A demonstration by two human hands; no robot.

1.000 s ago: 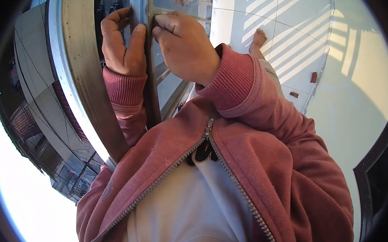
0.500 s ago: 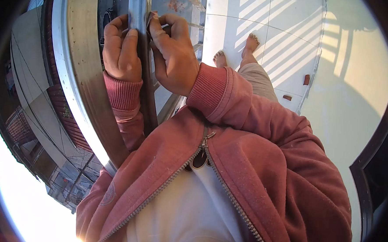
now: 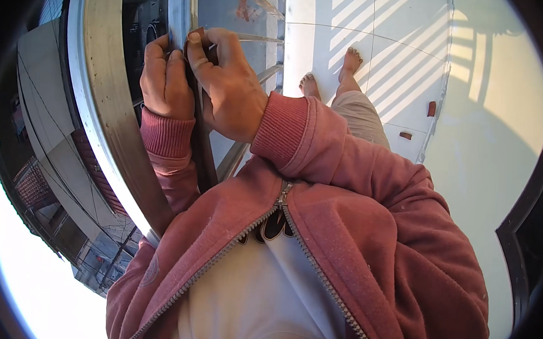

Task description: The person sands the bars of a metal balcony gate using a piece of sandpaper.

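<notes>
My right hand (image 3: pixel 234 88) pinches a small folded reddish-brown piece of sandpaper (image 3: pixel 196 32) between thumb and fingers. It is held against the side of a metal railing bar (image 3: pixel 180 11). On the other side of the same bar, my left hand (image 3: pixel 167 81) has its fingers curled around it, thumb tip near the bar's top. The fingers hide much of the bar between the two hands. Both wrists are in pink ribbed cuffs.
A wider handrail (image 3: pixel 110 87) runs along the left, with buildings and wires beyond and below it. Thin balusters (image 3: pixel 260 39) stand near the hands. Two small brown pieces (image 3: pixel 405 136) lie on the striped, sunlit tiled floor (image 3: pixel 400 66), near my bare feet (image 3: pixel 351 62). A dark-framed object (image 3: pixel 523 238) is at right.
Both hands have shifted slightly down and left along the bar. The sandpaper in my right hand shows more now, and its thumb is raised more into view.
</notes>
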